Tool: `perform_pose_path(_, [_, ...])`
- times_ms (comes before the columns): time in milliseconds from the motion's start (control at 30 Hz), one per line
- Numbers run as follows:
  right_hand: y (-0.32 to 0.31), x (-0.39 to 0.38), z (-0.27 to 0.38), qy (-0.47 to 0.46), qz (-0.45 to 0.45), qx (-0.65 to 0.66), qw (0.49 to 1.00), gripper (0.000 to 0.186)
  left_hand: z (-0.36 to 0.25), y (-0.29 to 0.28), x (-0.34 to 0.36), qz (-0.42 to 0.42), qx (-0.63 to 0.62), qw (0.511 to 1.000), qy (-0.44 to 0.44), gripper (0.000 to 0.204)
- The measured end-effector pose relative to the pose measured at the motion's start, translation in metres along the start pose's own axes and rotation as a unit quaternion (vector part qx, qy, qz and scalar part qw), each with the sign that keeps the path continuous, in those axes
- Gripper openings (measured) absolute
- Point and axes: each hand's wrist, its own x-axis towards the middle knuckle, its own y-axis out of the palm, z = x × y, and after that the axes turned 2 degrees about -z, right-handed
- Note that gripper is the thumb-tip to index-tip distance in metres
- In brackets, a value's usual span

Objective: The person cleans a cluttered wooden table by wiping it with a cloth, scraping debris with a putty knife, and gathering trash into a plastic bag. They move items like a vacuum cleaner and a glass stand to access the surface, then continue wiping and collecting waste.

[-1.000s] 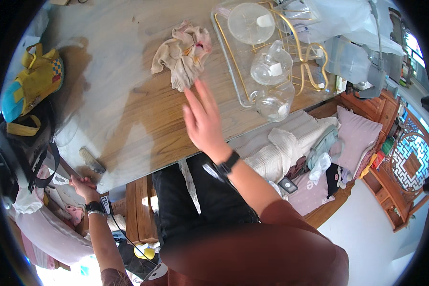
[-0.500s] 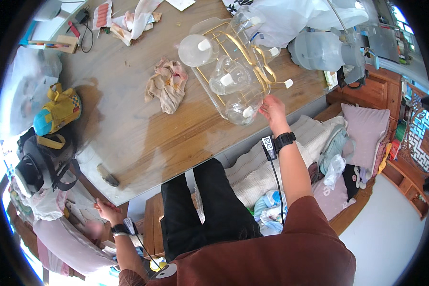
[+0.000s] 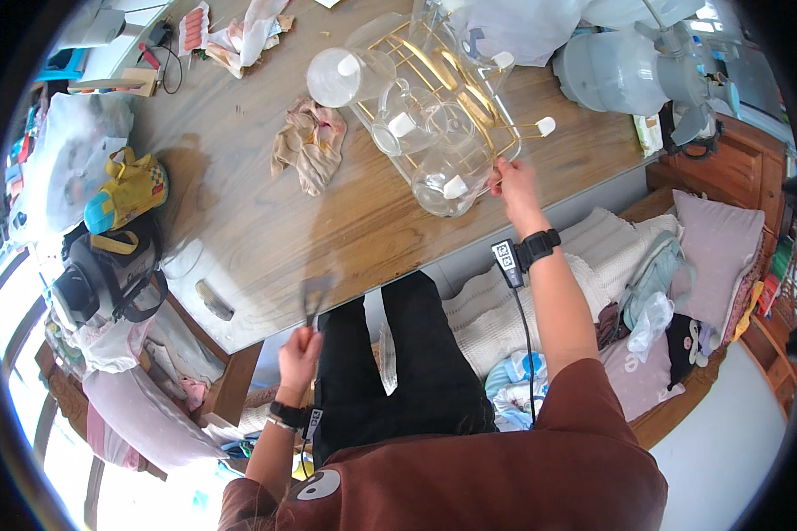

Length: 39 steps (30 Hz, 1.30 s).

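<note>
On the table (image 3: 270, 234), the near edge of the gold cup rack (image 3: 475, 87), loaded with glass cups (image 3: 440, 190), is pinched by the right hand (image 3: 514, 186), fingers closed. A dark tool (image 3: 316, 290), too blurred to name, is gripped in the closed left hand (image 3: 300, 356). Rack handling seems in hand; for any shift, a slow, level pull is called for.

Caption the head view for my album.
Right hand at a gold rack of clear cups, left hand holding a blurred utensil.
</note>
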Motion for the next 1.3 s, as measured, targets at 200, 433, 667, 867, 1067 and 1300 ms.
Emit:
perform_pose_path(200, [-0.013,0.005,0.02,-0.02,0.04,-0.017,0.999,0.024,-0.09,0.051,0.016,0.202,0.066,0.967,0.14,0.028])
perform_pose_path(433, [-0.024,0.014,0.033,-0.013,0.047,-0.04,0.998,0.024,-0.188,0.107,0.052,0.328,0.023,0.934,0.143,0.028])
perform_pose_path(667, [-0.025,0.02,0.03,-0.011,0.047,-0.061,0.997,0.023,-0.214,0.064,0.074,0.354,0.015,0.935,-0.027,0.038])
perform_pose_path(867, [-0.028,0.022,0.036,-0.021,0.053,-0.073,0.996,0.022,-0.178,-0.018,0.092,0.309,-0.117,0.941,-0.077,0.036])
perform_pose_path(1067, [-0.036,0.048,0.037,-0.068,0.033,-0.115,0.991,0.023,-0.113,-0.081,0.071,0.201,-0.204,0.956,-0.067,0.029])
perform_pose_path(1300, [-0.058,0.049,0.009,-0.292,-0.05,-0.191,0.936,0.022,-0.033,-0.093,0.061,0.028,-0.266,0.962,-0.053,0.02])
